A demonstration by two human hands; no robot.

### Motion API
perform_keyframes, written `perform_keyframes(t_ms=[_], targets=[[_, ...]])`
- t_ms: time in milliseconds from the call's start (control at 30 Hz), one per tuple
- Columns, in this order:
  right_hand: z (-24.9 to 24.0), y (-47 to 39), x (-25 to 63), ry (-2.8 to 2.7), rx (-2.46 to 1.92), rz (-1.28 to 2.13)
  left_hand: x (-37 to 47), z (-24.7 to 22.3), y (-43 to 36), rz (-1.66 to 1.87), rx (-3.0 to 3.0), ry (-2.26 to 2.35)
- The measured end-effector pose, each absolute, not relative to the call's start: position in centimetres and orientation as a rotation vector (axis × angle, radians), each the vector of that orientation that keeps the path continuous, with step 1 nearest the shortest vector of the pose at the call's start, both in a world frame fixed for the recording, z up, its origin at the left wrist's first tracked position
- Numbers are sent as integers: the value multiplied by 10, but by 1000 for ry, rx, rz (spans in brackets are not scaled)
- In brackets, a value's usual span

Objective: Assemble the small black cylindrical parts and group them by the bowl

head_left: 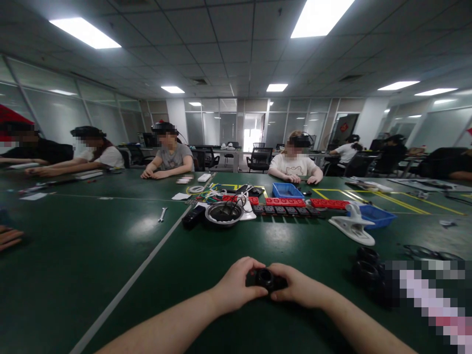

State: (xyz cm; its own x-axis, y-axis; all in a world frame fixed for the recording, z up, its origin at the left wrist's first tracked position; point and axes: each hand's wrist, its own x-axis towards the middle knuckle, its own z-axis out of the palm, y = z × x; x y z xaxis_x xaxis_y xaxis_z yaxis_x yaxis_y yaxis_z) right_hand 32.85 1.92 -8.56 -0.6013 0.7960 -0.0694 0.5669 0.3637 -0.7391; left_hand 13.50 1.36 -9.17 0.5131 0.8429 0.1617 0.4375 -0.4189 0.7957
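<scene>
Low over the green table, near its front, a small black round part with a hollow centre (265, 278) sits between my two hands. My left hand (241, 285) grips it from the left, thumb below and fingers above. From the right, my right hand (293, 285) closes on the same part, its thumb and fingers curled round that side. The part's exact kind is not clear, and its right side is partly hidden by my fingers. To the right stand several similar black ring-shaped parts (368, 268), dark and partly blurred.
Ahead lie a metal bowl (224, 224), a black handset (193, 217), red strips (285, 202), blue trays (286, 190) and a white clamp-like stand (354, 225). A wrench (162, 214) lies left. Several people sit around the table; another person's hand (10, 237) shows at the left edge.
</scene>
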Motion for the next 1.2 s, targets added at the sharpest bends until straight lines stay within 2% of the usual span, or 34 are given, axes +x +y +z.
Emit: perform_keyframes(t_ms=[100,300,367,633,767,967,1033,1200], targets=[[-90,20,327,-2284,-1333,986,137,-94,13,741,2032,1045],[-99,6,305,-2349,-1561,237,144,-102,6,857,1993,1217],[-98,4,303,-2363,-1541,170,143,-102,6,852,2003,1235],[-83,18,327,-2385,-1207,1002,133,-91,14,731,2061,1025],[-90,19,323,-2318,-1346,909,135,-91,13,730,2034,1020],[-98,6,305,-2312,-1549,317,140,-96,10,851,1993,1184],[-95,6,307,-2352,-1472,369,138,-95,10,838,2019,1153],[-89,20,325,-2398,-1195,931,132,-90,13,749,2102,974]])
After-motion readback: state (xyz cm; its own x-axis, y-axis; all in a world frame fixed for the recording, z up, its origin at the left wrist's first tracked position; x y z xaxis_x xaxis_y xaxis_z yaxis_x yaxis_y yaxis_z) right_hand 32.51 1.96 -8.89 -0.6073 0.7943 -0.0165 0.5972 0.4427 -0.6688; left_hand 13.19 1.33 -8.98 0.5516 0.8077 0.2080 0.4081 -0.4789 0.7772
